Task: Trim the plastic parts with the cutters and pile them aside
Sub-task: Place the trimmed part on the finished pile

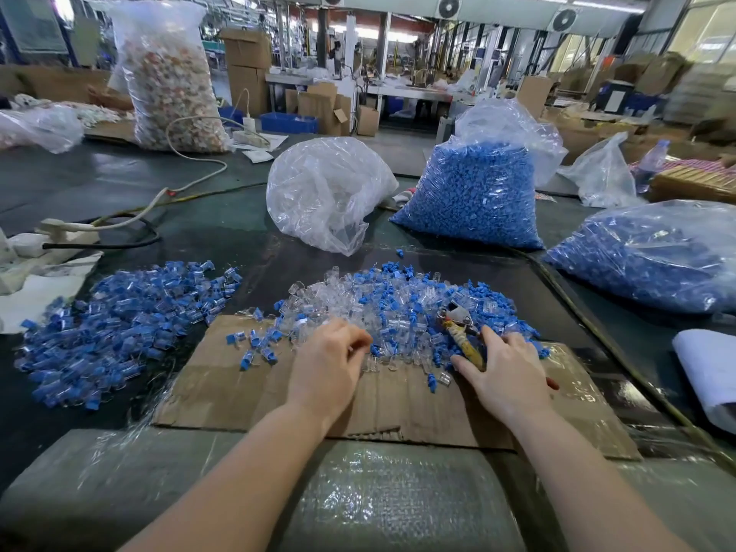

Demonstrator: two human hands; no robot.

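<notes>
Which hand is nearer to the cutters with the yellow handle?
The right hand: it rests on the handle of the cutters. The left hand is apart from them, to their left, at the near edge of the pile of parts.

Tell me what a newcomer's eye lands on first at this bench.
The blue of it: a tall clear bag of blue parts stands far right of centre, and a mixed heap of blue and clear pieces sprawls on the cardboard sheet ahead. A second pile lies to the left, and the right hand rests on yellow-handled cutters at the heap's edge.
</notes>
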